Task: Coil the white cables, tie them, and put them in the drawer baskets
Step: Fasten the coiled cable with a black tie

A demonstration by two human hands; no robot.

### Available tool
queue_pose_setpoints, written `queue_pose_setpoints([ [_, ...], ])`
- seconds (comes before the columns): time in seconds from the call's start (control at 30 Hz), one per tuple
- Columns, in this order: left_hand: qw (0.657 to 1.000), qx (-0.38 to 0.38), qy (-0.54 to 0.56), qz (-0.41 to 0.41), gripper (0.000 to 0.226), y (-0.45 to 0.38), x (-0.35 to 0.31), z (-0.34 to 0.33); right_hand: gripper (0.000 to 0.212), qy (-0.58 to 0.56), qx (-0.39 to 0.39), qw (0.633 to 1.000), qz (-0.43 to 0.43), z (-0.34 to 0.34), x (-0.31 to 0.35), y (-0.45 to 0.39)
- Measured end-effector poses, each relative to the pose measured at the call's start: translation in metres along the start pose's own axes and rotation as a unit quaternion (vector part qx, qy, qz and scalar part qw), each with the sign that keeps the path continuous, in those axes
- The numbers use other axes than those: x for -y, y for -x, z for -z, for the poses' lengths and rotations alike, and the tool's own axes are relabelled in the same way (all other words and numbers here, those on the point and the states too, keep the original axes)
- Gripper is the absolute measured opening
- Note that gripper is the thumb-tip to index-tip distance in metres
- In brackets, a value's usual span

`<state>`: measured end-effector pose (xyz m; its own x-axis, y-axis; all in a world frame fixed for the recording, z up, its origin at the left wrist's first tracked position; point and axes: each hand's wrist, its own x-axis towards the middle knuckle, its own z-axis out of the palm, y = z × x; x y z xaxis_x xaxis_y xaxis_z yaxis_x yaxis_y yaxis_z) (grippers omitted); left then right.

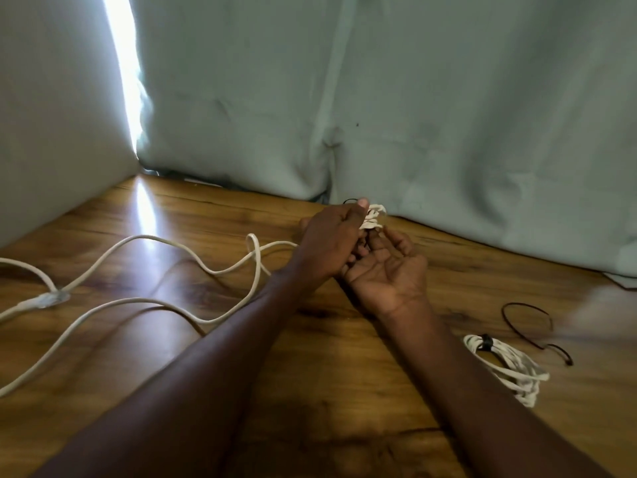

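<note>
My left hand (331,243) grips a small bundle of white cable loops (374,217) at the far middle of the wooden table (327,391), thumb on top. A thin dark tie shows just behind that thumb. My right hand (389,267) lies palm up beside it, fingers loosely curled, fingertips near the loops. The rest of this white cable (144,270) trails loose to the left, with a clear plug (51,299) near the left edge. A coiled white cable (506,369) bound with a black tie lies at the right.
A loose dark tie (531,326) lies on the table beyond the bound coil. A pale green curtain (413,98) hangs along the back edge, and a pale wall (51,115) stands at the left. No drawer or basket is in view.
</note>
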<state>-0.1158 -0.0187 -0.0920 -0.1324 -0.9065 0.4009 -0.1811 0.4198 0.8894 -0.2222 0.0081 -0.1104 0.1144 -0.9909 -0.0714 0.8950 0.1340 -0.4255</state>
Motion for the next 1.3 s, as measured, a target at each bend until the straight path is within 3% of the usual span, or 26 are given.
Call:
queue_pose_setpoints([
  [0.23,0.999,-0.023,-0.032,0.012,0.057,0.005,-0.006,0.002,0.030,0.069,0.030,0.997,0.008,-0.005,-0.003,0.004],
  [0.43,0.994,0.039,0.078,0.059,0.051,-0.002,0.003,0.007,0.028,0.055,0.004,0.998,0.007,-0.008,-0.008,-0.002],
  [0.53,0.995,0.041,0.076,0.044,0.049,-0.005,0.005,0.004,0.034,0.039,0.002,0.999,0.001,-0.009,-0.008,-0.006],
  [0.7,1.000,-0.003,0.020,0.015,0.051,-0.002,0.006,-0.004,0.036,0.066,0.005,0.998,0.010,-0.012,-0.007,-0.009],
  [0.83,0.996,-0.080,-0.026,0.022,0.030,-0.006,0.012,-0.002,0.024,0.097,-0.022,0.995,0.009,-0.011,-0.012,-0.005],
  [0.97,0.996,-0.082,-0.021,0.003,0.037,-0.009,0.015,0.006,0.031,0.088,-0.015,0.996,-0.002,-0.013,-0.019,-0.001],
  [1.03,0.992,-0.119,-0.017,-0.020,0.037,-0.010,0.014,0.013,0.025,0.145,-0.024,0.989,0.013,-0.018,-0.022,0.004],
  [1.1,0.989,-0.142,-0.009,-0.029,0.037,-0.013,0.014,0.022,0.015,0.298,-0.066,0.946,0.113,-0.019,-0.026,0.005],
  [1.17,0.988,-0.148,-0.014,-0.037,0.036,-0.014,0.013,0.032,0.017,0.463,-0.088,0.835,0.283,-0.020,-0.028,0.007],
  [1.23,0.987,-0.151,-0.023,-0.042,0.038,-0.016,0.014,0.037,0.020,0.541,-0.070,0.731,0.411,-0.021,-0.028,0.011],
  [1.3,0.986,-0.159,-0.008,-0.043,0.039,-0.018,0.015,0.041,0.018,0.569,-0.046,0.683,0.457,-0.023,-0.024,0.015],
])
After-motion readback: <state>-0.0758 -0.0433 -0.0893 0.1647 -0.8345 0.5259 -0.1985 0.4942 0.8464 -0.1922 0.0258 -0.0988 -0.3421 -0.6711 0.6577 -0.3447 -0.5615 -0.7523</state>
